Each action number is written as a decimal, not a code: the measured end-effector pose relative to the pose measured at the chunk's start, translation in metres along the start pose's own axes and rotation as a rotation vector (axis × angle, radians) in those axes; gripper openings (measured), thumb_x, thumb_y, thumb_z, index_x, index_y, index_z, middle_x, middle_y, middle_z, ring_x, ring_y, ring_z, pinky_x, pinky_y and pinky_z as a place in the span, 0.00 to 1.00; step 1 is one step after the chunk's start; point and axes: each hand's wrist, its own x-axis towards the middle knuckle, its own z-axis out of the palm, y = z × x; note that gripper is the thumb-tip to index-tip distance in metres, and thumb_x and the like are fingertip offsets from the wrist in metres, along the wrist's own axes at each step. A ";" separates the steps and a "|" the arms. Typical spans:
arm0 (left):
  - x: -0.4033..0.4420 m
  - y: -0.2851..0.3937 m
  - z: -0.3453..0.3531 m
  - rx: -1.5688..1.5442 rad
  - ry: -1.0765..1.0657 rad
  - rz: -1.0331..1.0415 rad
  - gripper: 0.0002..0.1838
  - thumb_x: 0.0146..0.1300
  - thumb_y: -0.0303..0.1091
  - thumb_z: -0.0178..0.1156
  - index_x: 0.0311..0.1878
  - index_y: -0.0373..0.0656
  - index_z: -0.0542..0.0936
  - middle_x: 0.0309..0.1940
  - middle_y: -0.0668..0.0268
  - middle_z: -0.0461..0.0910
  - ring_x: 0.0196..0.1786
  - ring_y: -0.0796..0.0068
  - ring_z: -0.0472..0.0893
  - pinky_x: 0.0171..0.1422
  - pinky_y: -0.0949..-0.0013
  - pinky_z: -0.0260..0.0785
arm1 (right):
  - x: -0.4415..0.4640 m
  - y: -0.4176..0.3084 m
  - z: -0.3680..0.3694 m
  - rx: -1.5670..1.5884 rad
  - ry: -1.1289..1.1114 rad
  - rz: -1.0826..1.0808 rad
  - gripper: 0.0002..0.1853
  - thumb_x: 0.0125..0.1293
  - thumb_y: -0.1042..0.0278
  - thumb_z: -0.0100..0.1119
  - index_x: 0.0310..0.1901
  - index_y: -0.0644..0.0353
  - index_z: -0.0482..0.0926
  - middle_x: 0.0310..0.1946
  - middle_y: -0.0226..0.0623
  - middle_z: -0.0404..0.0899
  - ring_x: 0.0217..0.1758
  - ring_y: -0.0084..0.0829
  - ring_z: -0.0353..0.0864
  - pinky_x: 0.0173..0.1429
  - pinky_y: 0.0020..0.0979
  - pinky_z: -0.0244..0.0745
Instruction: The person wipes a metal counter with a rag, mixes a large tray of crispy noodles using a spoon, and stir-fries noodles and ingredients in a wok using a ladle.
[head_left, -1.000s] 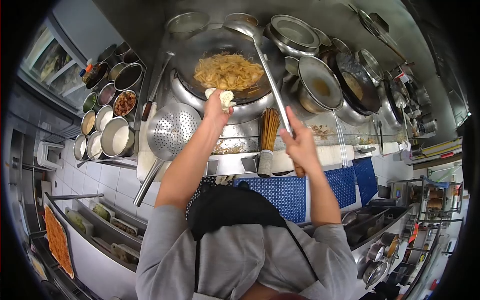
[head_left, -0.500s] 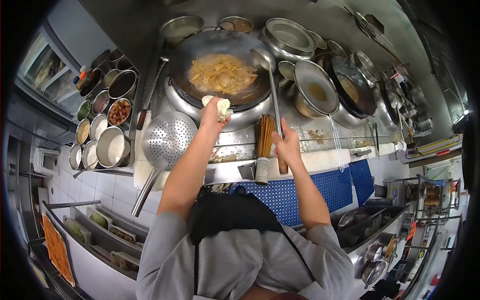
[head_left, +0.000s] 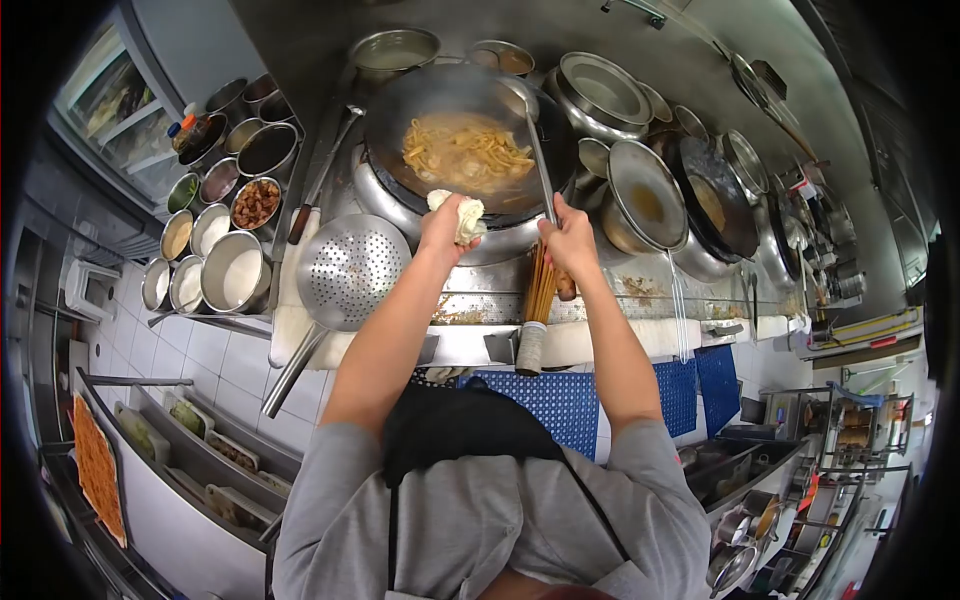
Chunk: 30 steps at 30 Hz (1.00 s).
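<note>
A large dark wok [head_left: 385,150] sits on the burner ring, and pale yellow wide noodles [head_left: 470,148] steam in it. At its near rim, my left hand [head_left: 440,235] is closed around a bunched cream cloth [head_left: 467,219]; whether the fingers also pinch the rim is hidden. My right hand [head_left: 571,242] grips the long handle of a steel ladle [head_left: 539,158], whose bowl rests toward the wok's right side. Just below the right hand a bamboo wok brush [head_left: 535,300] leans, its bound end toward me.
A perforated strainer [head_left: 352,270] lies left of the wok. Several metal containers [head_left: 236,275] of ingredients stand farther left. Right of the wok are a steel pot with a strainer [head_left: 647,195] and a second wok [head_left: 712,190]. A folded white towel [head_left: 640,335] lines the counter's front edge.
My right hand and the ladle handle have moved up and away from me. The wok's noodles look shifted and looser. The cloth stays in my left hand.
</note>
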 end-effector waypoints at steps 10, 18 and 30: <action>-0.005 0.002 0.004 0.017 0.025 0.019 0.14 0.63 0.44 0.60 0.42 0.43 0.80 0.32 0.62 0.82 0.28 0.66 0.82 0.23 0.63 0.74 | 0.055 -0.039 0.020 -0.305 -0.205 -0.111 0.24 0.63 0.72 0.59 0.62 0.63 0.74 0.19 0.42 0.76 0.16 0.33 0.78 0.24 0.38 0.74; 0.003 -0.002 -0.003 0.021 -0.036 -0.012 0.14 0.66 0.49 0.58 0.46 0.50 0.79 0.38 0.65 0.82 0.37 0.66 0.81 0.32 0.61 0.74 | -0.019 0.028 -0.049 -1.162 -0.191 -0.607 0.44 0.59 0.77 0.54 0.78 0.53 0.49 0.32 0.56 0.81 0.36 0.53 0.85 0.43 0.51 0.80; -0.025 0.004 0.029 -0.193 0.111 -0.065 0.14 0.65 0.35 0.60 0.51 0.42 0.75 0.39 0.60 0.82 0.33 0.62 0.82 0.25 0.61 0.72 | -0.154 -0.060 -0.115 0.046 -0.443 0.241 0.33 0.66 0.75 0.61 0.73 0.54 0.64 0.20 0.26 0.71 0.16 0.17 0.70 0.19 0.24 0.66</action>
